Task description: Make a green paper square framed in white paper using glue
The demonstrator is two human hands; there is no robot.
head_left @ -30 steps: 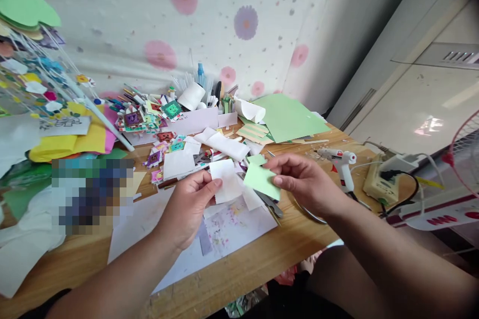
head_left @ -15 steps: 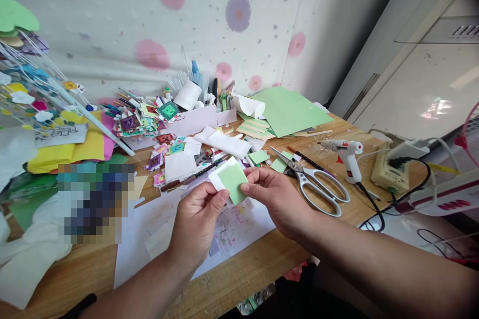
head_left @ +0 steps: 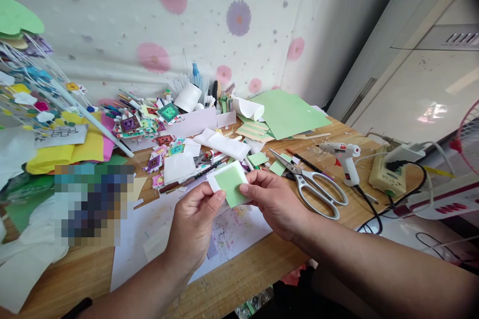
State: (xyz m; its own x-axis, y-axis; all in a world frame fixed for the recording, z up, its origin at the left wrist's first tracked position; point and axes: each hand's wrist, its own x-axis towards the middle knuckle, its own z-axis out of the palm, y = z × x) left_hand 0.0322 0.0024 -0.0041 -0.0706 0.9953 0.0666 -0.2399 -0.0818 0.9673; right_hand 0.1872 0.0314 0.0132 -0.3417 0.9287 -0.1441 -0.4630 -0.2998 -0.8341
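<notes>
A small green paper square (head_left: 229, 184) lies over a white paper piece (head_left: 212, 182) whose edges show along its left and top sides. My left hand (head_left: 195, 215) pinches the lower left corner between thumb and fingers. From the right, my right hand (head_left: 275, 204) grips the same pieces, its thumb pressed on the green face. Both hold them tilted above a white sheet (head_left: 149, 227) stained with colour. Metal scissors (head_left: 324, 187) lie partly open beyond my right hand. Loose green squares (head_left: 258, 159) rest near their tips.
On the right are a white hot glue gun (head_left: 347, 159) and a power strip (head_left: 387, 177) with cables. At the back lies a large green sheet (head_left: 295, 114). Decorated paper pieces (head_left: 130, 124) are heaped at the back left. A rolled white paper (head_left: 224, 144) lies mid-table.
The green and white pieces are turned slightly flatter toward me, showing more of the white top edge. Both hands keep their hold. The view has shifted a little.
</notes>
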